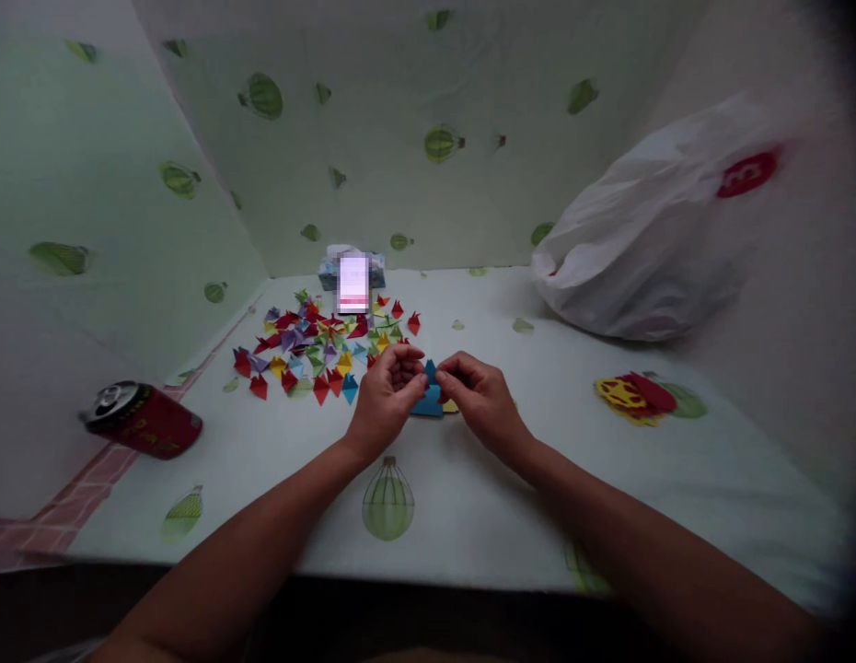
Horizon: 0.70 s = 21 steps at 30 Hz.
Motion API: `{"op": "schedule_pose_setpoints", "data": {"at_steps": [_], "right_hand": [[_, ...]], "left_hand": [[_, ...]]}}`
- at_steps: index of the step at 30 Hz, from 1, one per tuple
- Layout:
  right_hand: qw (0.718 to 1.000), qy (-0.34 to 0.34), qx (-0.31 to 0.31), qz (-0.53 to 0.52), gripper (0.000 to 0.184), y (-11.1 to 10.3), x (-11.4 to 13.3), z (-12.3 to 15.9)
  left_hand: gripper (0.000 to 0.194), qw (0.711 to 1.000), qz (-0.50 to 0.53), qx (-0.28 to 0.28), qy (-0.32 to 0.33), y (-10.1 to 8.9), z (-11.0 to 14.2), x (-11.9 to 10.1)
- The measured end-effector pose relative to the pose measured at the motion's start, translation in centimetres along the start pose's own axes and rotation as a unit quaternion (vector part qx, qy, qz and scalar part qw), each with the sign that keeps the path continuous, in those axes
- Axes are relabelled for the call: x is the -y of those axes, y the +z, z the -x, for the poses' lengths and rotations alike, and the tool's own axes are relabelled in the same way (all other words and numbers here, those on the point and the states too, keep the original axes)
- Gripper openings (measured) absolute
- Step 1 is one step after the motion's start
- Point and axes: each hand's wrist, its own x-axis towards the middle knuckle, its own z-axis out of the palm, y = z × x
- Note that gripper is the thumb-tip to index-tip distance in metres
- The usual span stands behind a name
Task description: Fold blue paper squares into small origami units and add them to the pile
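Between my two hands is a small folded piece of blue paper [430, 370], pinched by the fingertips from both sides. My left hand [390, 391] has its fingers curled, thumb against the paper's left edge. From the other side, my right hand [481, 391] grips it between thumb and forefinger. Under the hands lie blue paper sheets [428, 403] with a bit of yellow paper [450, 406] beside them. Just left and behind spreads a heap of small folded paper shapes [321, 385] in red, yellow, purple, green and blue.
A red drink can [148, 422] stands at the left. At the back, a lit phone [353, 281] leans on a tissue box [378, 267]. A white plastic bag [642, 239] bulges at the back right, with yellow and red cut-outs [635, 396] in front of it.
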Motion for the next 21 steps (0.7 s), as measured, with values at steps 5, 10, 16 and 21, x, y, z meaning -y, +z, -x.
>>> {"op": "schedule_pose_setpoints", "data": {"at_steps": [5,10,16,21], "right_hand": [[0.998,0.01,0.038,-0.047,0.022,0.08,0.05,0.04],[0.997,0.013,0.009,-0.077,0.018,0.28,-0.42,-0.21],[0.991,0.041,0.041,-0.117,0.023,0.08,-0.58,-0.42],[0.991,0.037,0.049,-0.117,0.02,0.0,-0.36,-0.42]], "left_hand": [[0.029,0.999,0.035,-0.014,-0.02,0.04,-0.14,-0.32],[0.023,0.996,0.089,0.007,-0.02,0.11,-0.22,-0.64],[0.021,0.993,0.117,0.018,-0.03,-0.03,-0.35,-0.45],[0.019,0.995,0.092,0.018,-0.037,-0.12,-0.28,-0.56]]}}
